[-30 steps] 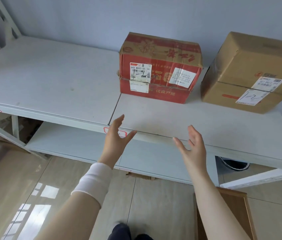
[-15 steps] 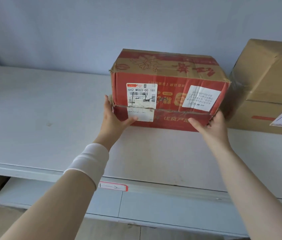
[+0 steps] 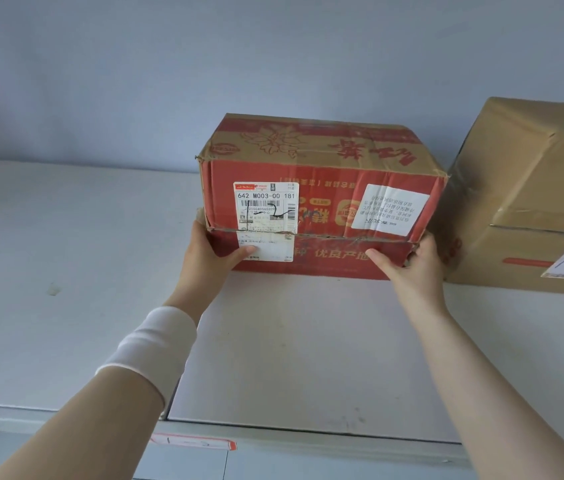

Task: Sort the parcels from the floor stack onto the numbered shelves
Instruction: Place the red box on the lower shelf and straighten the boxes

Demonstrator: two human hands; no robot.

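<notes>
A red and brown cardboard parcel [image 3: 322,188] with a white shipping label rests on the white shelf [image 3: 76,271], near the back wall. My left hand [image 3: 209,252] grips its lower left corner, thumb lying on the front label. My right hand [image 3: 412,263] holds the lower right corner, thumb on the front face. A plain brown parcel [image 3: 530,202] marked "1-2" sits just to the right, close beside the red one. A red-bordered number tag [image 3: 193,443] is stuck on the shelf's front edge.
The grey-blue wall [image 3: 204,64] rises directly behind the parcels. The shelf surface stretches to the left of the red parcel. A small stain [image 3: 53,289] marks the left panel. A seam between shelf panels runs below my left forearm.
My hands went from hovering open in front of the shelf edge to gripping the red parcel's lower corners. The view moved closer to the shelf.
</notes>
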